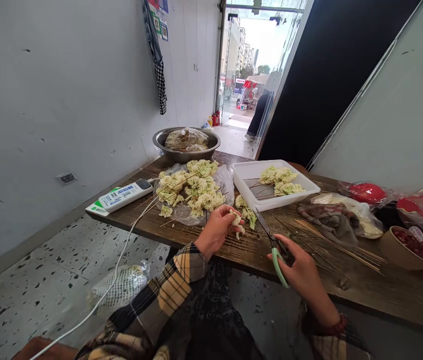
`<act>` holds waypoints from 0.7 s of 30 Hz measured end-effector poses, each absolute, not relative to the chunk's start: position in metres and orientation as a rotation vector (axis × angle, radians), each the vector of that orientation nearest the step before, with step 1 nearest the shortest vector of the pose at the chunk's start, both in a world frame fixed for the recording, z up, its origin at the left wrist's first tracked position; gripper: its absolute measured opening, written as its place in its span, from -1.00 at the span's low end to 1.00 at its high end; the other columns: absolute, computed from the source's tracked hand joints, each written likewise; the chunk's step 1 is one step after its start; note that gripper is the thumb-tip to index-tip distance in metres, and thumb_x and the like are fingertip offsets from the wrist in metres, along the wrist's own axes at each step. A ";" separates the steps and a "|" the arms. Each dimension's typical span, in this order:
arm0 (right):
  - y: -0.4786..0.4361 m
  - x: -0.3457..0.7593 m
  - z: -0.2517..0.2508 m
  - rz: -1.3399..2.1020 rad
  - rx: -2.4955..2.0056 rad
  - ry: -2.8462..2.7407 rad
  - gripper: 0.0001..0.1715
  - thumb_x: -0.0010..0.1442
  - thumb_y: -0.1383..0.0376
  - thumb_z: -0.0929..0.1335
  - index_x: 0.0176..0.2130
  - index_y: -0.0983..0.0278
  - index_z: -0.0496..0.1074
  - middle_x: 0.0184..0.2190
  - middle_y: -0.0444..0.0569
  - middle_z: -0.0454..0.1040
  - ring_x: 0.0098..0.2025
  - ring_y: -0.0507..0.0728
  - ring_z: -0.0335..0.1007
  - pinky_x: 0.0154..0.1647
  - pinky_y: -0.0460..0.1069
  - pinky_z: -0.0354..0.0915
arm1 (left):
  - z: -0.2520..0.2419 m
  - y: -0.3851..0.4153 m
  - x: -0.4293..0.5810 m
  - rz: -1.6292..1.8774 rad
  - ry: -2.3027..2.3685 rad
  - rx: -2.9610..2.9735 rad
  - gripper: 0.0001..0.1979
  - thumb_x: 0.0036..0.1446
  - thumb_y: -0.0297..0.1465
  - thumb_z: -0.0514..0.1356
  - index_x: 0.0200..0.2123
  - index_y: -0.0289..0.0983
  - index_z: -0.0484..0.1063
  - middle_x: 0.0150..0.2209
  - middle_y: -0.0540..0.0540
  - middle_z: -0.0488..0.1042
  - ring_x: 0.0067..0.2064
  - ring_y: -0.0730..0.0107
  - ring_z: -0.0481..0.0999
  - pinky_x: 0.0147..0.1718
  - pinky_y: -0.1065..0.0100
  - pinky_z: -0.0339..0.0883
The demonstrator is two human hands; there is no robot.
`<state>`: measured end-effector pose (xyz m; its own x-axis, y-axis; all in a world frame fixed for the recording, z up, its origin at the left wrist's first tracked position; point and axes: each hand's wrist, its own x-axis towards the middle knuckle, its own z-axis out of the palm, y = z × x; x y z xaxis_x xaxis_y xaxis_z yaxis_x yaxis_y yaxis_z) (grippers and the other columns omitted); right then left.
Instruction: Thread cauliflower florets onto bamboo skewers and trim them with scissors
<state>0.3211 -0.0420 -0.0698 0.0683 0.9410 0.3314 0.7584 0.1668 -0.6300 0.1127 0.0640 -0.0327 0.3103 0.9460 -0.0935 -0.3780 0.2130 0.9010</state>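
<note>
Between the fingers of my left hand [219, 227] is a small cauliflower floret [237, 219], held over the table's near edge. My right hand [297, 265] grips a pair of scissors [267, 227] with pale green handles; the blades point up and away, to the right of the floret and apart from it. Just beyond my hands, a loose cauliflower piece [247, 212] lies beside the white tray [239, 182]. Skewered cauliflower [279, 177] rests inside that tray. A larger cauliflower pile [199, 187] sits on a plastic bag at the left, with thin sticks among it.
Bamboo skewers [339, 240] and a grey-brown cloth [327, 220] lie on the right. Farther right stands a paper bowl [402, 250] of red contents. A metal basin [158, 142] holds a bagged bundle at the back. A white power bank-like device [124, 195] trails a cable [121, 260] leftward.
</note>
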 end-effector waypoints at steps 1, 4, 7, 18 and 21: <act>-0.042 0.324 -0.074 0.315 -1.644 -1.703 -0.50 0.15 0.11 0.36 0.05 0.26 0.40 0.00 0.13 0.51 -0.08 0.25 0.50 -0.12 0.07 0.41 | -0.034 0.068 0.114 1.072 0.812 0.979 -0.85 -0.08 -0.43 0.19 -0.42 -0.28 0.24 -0.35 -0.05 0.41 -0.42 0.45 0.50 -0.58 0.47 0.26; -0.040 0.331 -0.089 0.306 -1.696 -1.620 -0.49 0.15 0.11 0.34 0.04 0.27 0.41 -0.02 0.12 0.53 -0.08 0.26 0.51 -0.07 0.11 0.39 | -0.036 0.079 0.118 1.144 0.989 1.257 -0.93 -0.02 -0.42 0.08 -0.44 -0.25 0.18 -0.46 0.03 0.32 -0.50 0.51 0.39 -0.60 0.48 0.20; -0.038 0.334 -0.099 0.296 -1.723 -1.562 -0.48 0.14 0.11 0.34 0.05 0.26 0.41 -0.02 0.10 0.53 -0.05 0.27 0.49 -0.05 0.12 0.37 | -0.037 0.089 0.123 1.192 1.099 1.457 -0.91 -0.04 -0.44 0.11 -0.49 -0.25 0.19 -0.54 0.09 0.21 -0.51 0.53 0.29 -0.52 0.46 0.21; -0.039 0.333 -0.104 0.272 -1.726 -1.549 -0.46 0.13 0.07 0.34 0.06 0.22 0.42 -0.02 0.08 0.54 -0.07 0.26 0.51 -0.09 0.10 0.37 | -0.035 0.103 0.108 1.074 1.168 1.934 -0.75 0.10 -0.45 0.11 -0.13 -0.31 0.43 -0.16 -0.17 0.49 -0.27 0.34 0.50 -0.22 0.27 0.38; -0.040 0.334 -0.105 0.275 -1.752 -1.560 -0.45 0.14 0.08 0.33 0.09 0.19 0.40 -0.01 0.06 0.53 -0.09 0.26 0.52 -0.11 0.09 0.37 | -0.042 0.104 0.105 1.062 1.179 2.044 -0.69 0.10 -0.48 0.09 -0.07 -0.33 0.42 -0.08 -0.24 0.49 -0.10 0.21 0.51 -0.06 0.16 0.38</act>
